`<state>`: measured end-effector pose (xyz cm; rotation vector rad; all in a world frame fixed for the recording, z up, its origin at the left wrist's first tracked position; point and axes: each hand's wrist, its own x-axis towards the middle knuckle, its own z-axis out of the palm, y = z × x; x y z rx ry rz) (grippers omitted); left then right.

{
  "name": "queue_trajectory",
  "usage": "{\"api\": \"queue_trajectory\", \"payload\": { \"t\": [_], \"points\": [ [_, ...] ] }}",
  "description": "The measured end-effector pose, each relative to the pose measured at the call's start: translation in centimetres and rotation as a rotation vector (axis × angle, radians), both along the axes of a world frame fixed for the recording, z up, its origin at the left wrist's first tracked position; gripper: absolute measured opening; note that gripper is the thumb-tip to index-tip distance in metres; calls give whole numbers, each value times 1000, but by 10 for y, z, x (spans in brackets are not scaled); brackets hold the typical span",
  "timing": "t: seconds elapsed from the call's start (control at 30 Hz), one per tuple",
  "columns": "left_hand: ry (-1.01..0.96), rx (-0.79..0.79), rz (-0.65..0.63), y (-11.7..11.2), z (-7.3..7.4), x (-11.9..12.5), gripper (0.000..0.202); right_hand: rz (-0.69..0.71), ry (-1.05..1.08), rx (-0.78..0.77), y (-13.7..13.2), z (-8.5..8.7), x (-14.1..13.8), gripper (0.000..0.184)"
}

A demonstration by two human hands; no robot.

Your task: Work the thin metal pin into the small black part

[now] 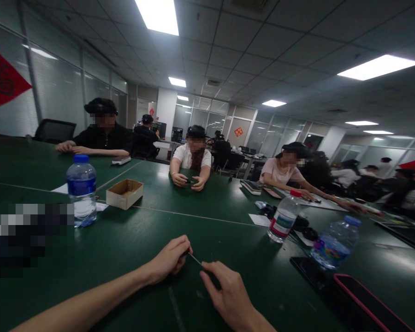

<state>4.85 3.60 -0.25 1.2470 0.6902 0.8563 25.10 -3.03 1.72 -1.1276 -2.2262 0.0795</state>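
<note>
A thin pale rod (195, 259) stretches slantwise between my two hands above the green table (124, 267); it is too small to tell its kind. My left hand (171, 259) is closed round its upper end, fingers curled in, so that end is hidden. At the lower end is my right hand (230, 288), with the index fingertip against the rod and the thumb just below. What lies under the right fingers cannot be made out.
On the left stand a blue-capped water bottle (81, 191) and an open cardboard box (124, 194). To the right are a red-capped bottle (285, 216), another blue-capped bottle (337, 242) and a pink-edged phone (370, 304). Several people sit around, one person (192, 159) straight across.
</note>
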Motion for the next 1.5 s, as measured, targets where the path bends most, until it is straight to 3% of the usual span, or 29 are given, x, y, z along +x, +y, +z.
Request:
{"api": "queue_trajectory", "payload": {
  "t": [0.57,1.2,1.5],
  "points": [
    [-5,-15,3,-2,2,1,40,11,4,12,1,-2,1,19],
    [-67,-80,-246,-2,13,-12,25,106,-24,-1,-4,4,3,20],
    [-71,-80,-240,0,9,-11,26,123,-30,20,-3,3,4,22]
  ]
}}
